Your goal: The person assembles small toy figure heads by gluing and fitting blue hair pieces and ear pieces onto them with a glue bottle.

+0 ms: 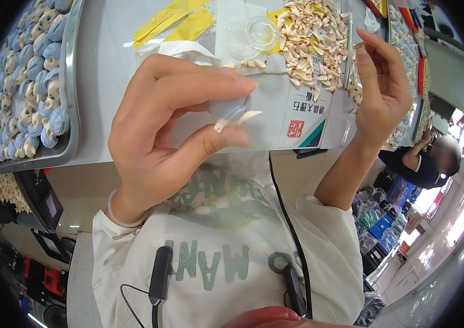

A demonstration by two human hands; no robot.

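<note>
My left hand (158, 104) is raised over the table's near edge. Between its thumb and fingers it pinches a small doll head (234, 109) with light-blue hair; cream pointed bits stick out at its lower side, and my fingers cover much of it. To the right, my right hand (380, 90) hovers beside a pile of small cream pointed pieces with red ends (319, 41). Its thumb and forefinger tips come close together; whatever they pinch is too small to make out.
At the left stands a metal tray (73, 82) filled with blue-haired doll heads. Clear round plastic dishes (259, 34), yellow tape strips (172, 22) and white tissue (180, 49) lie on the table (106, 33). Another person (426, 161) sits far right.
</note>
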